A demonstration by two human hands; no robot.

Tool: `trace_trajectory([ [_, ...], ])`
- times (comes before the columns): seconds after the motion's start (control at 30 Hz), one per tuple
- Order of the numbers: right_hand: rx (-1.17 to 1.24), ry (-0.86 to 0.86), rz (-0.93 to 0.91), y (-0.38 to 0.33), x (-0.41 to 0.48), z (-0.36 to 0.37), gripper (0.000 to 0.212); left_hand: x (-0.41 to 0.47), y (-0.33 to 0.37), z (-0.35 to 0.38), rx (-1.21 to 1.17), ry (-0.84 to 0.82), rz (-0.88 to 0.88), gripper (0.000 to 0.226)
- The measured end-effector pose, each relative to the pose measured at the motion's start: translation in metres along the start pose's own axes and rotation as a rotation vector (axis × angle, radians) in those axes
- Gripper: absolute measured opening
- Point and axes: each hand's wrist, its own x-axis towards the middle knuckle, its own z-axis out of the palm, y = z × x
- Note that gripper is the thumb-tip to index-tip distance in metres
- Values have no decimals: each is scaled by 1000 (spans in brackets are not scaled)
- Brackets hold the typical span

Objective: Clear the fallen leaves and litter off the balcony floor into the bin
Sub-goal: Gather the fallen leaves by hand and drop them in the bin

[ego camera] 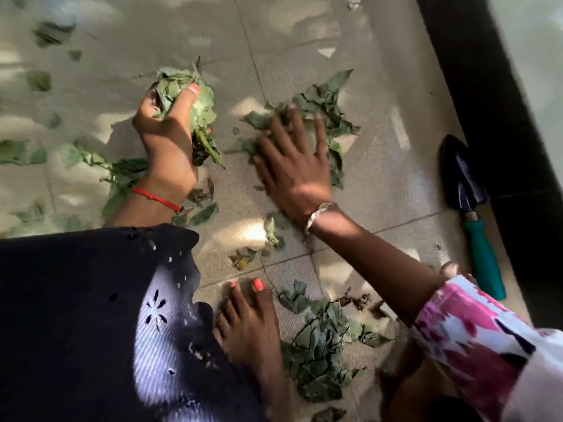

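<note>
My left hand (166,138), with a red thread at the wrist, is closed around a bunch of dry green leaves (199,99) just above the tiled floor. My right hand (294,166), wearing a silver bracelet, lies flat with fingers spread on a second pile of leaves (327,95) to the right. A further heap of leaves (316,354) lies by my bare foot (248,324) at the bottom. More loose leaves (100,166) are scattered at the left. No bin is in view.
A garden trowel (470,208) with a dark blade and teal handle lies on the floor at the right, beside a dark raised edge (487,86). My dark skirt (91,315) covers the lower left. Beige floor tiles (152,35) stretch ahead, with stray leaf bits.
</note>
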Motion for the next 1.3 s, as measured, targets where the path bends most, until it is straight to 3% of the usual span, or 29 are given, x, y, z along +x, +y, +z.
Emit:
trace_trajectory([
  [0.07,105,87,77,15,4,-7,41,-3,-3,-4,-3,-43,40,79],
  [0.2,483,151,351,44,19,-23,55,0,-13,11,169,97,164,73],
  [0.27,572,87,452,60,30,-21,57,-11,-6,2,-74,30,150,80],
  [0.33,589,3,434,69,36,-17,60,24,20,-22,-291,103,147,79],
  [0.4,585,-56,341,68,36,-12,60,92,55,-57,-676,329,235,56],
  [0.43,614,-73,297,65,33,-13,57,129,70,-78,-905,295,307,42],
  [0.5,758,-40,264,62,25,-17,52,173,94,-112,-1092,292,439,12],
  [0.57,846,83,310,64,13,-22,55,182,102,-115,-1084,317,551,13],
  [0.63,761,126,351,69,-2,-23,69,179,99,-110,-1101,288,644,14],
  [0.77,409,-93,224,62,-30,-14,110,178,102,-110,-1045,280,699,19],
  [0.9,291,-169,158,60,-15,-7,122,177,108,-104,-826,292,828,18],
  [1.13,499,-127,54,47,19,-1,108,164,121,-86,-926,253,777,17],
  [1.3,940,-26,213,26,22,-8,76,170,122,-83,-1109,233,644,15],
])
